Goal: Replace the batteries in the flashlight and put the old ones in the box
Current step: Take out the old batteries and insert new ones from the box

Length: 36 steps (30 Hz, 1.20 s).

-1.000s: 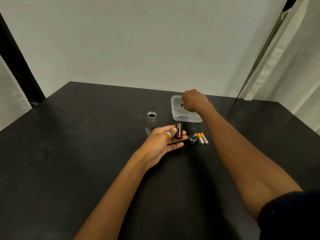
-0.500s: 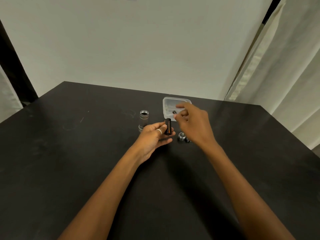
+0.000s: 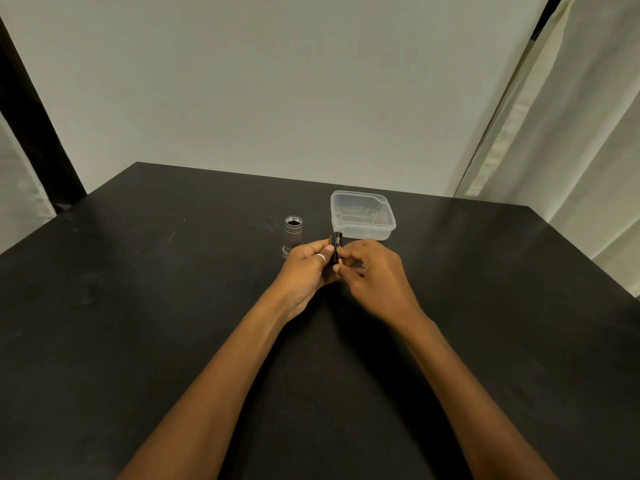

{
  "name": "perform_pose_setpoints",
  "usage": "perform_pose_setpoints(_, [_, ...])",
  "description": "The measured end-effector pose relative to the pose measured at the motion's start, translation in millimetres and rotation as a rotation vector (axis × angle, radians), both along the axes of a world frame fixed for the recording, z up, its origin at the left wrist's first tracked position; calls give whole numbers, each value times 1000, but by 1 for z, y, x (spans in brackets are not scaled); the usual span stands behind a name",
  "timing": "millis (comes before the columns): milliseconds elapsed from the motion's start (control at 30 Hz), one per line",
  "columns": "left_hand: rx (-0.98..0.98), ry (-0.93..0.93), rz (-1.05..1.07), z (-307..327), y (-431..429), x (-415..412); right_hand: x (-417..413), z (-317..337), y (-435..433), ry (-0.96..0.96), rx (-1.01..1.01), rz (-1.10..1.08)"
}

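Matte black table (image 3: 138, 341): both hands grip a dark cylindrical battery holder (image 3: 335, 244).

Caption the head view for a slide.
Both hands work a battery holder near a clear box.

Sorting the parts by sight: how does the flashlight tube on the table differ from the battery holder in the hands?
The flashlight tube is silvery grey; the battery holder is black. The tube stands alone on the table, open end up; the holder is gripped by the left hand, with the right hand at it. Both are upright.
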<state>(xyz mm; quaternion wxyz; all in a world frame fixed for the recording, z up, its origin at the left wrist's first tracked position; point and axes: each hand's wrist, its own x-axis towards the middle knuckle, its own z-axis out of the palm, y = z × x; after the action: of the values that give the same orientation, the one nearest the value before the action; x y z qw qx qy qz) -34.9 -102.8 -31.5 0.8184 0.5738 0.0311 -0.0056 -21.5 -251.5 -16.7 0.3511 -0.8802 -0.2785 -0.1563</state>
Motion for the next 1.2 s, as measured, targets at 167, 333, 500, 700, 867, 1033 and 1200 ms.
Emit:
perform_pose_setpoints(167, [36, -10, -40, 1, -5, -4, 5, 5, -7, 11, 82, 1])
perform_pose_setpoints(333, [2, -7, -71, 5, -4, -7, 14, 7, -10, 364, 323, -61])
perform_pose_setpoints(500, [-2, -27, -117, 7, -2, -10, 16, 4, -12, 616, 577, 67])
perform_pose_setpoints(700, [-30, -22, -126, 9, -1, -11, 18, 5, -12, 614, 594, 108])
perform_pose_setpoints(867, [-45, -33, -140, 10, -2, -14, 16, 9, -16, 634, 636, 171])
perform_pose_setpoints(1033, [83, -141, -82, 9, -4, -16, 15, 9, -18, 567, 696, 155])
perform_pose_setpoints(1200, [931, -575, 410, 0, -14, -24, 16, 10, -21, 533, 855, 168])
